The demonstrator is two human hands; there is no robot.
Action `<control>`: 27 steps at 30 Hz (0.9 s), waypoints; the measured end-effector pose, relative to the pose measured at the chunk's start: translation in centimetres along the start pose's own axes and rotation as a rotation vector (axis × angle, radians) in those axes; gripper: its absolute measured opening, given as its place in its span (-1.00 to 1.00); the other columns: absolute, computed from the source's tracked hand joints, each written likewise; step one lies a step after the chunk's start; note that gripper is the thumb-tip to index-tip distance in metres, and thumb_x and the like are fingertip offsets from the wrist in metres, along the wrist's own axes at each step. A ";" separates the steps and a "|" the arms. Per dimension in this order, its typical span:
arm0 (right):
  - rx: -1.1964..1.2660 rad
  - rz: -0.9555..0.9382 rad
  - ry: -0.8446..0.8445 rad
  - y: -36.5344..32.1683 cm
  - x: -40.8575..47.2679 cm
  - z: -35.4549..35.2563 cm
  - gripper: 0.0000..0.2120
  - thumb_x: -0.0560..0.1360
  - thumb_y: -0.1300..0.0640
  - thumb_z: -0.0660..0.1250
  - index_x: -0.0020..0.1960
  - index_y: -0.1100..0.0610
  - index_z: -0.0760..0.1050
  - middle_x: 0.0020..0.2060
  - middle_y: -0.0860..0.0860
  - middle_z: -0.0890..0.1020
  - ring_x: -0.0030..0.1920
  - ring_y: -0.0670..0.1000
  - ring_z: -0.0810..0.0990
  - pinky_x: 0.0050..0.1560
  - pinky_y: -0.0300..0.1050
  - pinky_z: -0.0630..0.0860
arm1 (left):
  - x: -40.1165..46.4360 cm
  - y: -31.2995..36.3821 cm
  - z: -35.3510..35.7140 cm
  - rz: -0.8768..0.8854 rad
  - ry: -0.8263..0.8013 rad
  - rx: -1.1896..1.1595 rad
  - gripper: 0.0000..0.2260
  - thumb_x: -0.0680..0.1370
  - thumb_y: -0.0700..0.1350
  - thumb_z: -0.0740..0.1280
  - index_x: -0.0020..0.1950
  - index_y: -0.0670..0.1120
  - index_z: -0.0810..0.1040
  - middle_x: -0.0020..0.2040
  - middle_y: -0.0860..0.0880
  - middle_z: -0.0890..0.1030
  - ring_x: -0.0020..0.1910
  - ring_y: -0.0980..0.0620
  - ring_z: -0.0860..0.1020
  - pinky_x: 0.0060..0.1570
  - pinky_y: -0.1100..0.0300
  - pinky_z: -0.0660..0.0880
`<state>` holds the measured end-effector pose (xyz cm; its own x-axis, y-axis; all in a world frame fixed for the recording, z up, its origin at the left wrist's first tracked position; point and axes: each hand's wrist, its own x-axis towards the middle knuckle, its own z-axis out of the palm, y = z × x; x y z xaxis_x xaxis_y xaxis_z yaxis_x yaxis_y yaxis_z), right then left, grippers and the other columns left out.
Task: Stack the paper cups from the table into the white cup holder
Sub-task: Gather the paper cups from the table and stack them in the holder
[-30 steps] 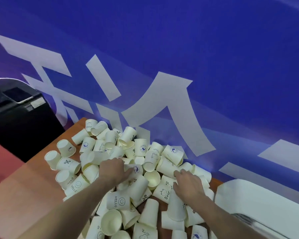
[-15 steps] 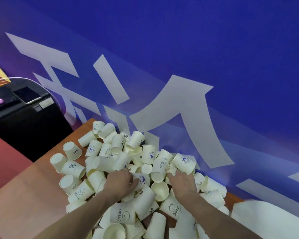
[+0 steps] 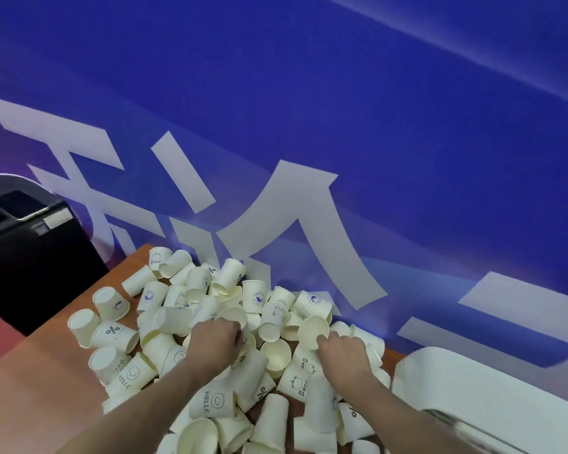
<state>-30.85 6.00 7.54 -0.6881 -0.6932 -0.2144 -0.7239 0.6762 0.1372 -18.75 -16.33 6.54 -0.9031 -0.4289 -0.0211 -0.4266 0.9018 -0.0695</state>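
While both bare arms reach into the heap, the left hand (image 3: 214,337) sits knuckles-up with fingers curled down among the cups, apparently gripping a cream paper cup with its open mouth facing the camera (image 3: 233,317) at the fingertips; the exact grip is hidden by the back of the hand. Right hand (image 3: 343,350) is also knuckles-up, fingers curled, pinching the rim of a tilted cream paper cup (image 3: 313,332) whose open mouth faces the camera. Between the two hands lies another open-mouthed cream cup (image 3: 276,353), apart from both. Around the hands, a big loose pile of cream paper cups with blue prints (image 3: 184,309) lies on its sides, upright and upside down, some reading HELLO, Bear or a percent sign; a HELLO cup (image 3: 212,401) lies just below the left forearm. All of it rests on the brown wooden table (image 3: 30,388). At the lower right edge, touching the pile's fringe, is the white rounded plastic cup holder (image 3: 473,398), only partly in frame. Behind the table stands a blue wall banner with large white strokes (image 3: 341,126); at left, a black box-shaped machine (image 3: 30,257).
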 end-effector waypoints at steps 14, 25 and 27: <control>0.027 0.140 0.116 0.3 -11.9 -0.2 -0.73 0.33 -0.18 0.50 -0.35 -0.01 0.60 -0.48 0.05 0.59 -0.48 0.08 0.59 -0.46 -0.13 0.24 | -5.7 6.1 -4.7 0.305 0.103 0.033 -0.68 0.61 0.05 0.10 -0.07 -0.06 0.60 -0.11 -0.07 0.65 -0.13 -0.16 0.61 -0.24 0.13 0.34; 0.133 0.238 0.148 5.1 -20.2 2.6 -0.59 0.65 -0.14 0.03 0.15 0.05 0.57 0.03 0.08 0.66 0.05 0.17 0.61 -0.15 -0.08 0.30 | -8.8 15.3 -6.7 0.560 0.038 0.113 -0.67 0.63 0.07 0.11 0.01 -0.05 0.62 -0.03 -0.08 0.64 -0.06 -0.13 0.59 -0.19 0.14 0.33; 0.145 0.273 0.142 6.2 -21.8 2.9 -0.57 0.65 -0.16 0.03 0.14 0.05 0.57 0.03 0.09 0.66 0.05 0.18 0.61 -0.16 -0.07 0.27 | -9.2 16.9 -6.6 0.590 0.022 0.117 -0.68 0.62 0.06 0.11 0.00 -0.06 0.62 -0.03 -0.09 0.65 -0.05 -0.14 0.60 -0.18 0.14 0.35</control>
<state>-20.15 26.03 10.27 -0.8632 -0.5023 -0.0500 -0.5040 0.8632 0.0296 -17.96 3.24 12.19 -0.9870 0.1450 -0.0693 0.1545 0.9747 -0.1613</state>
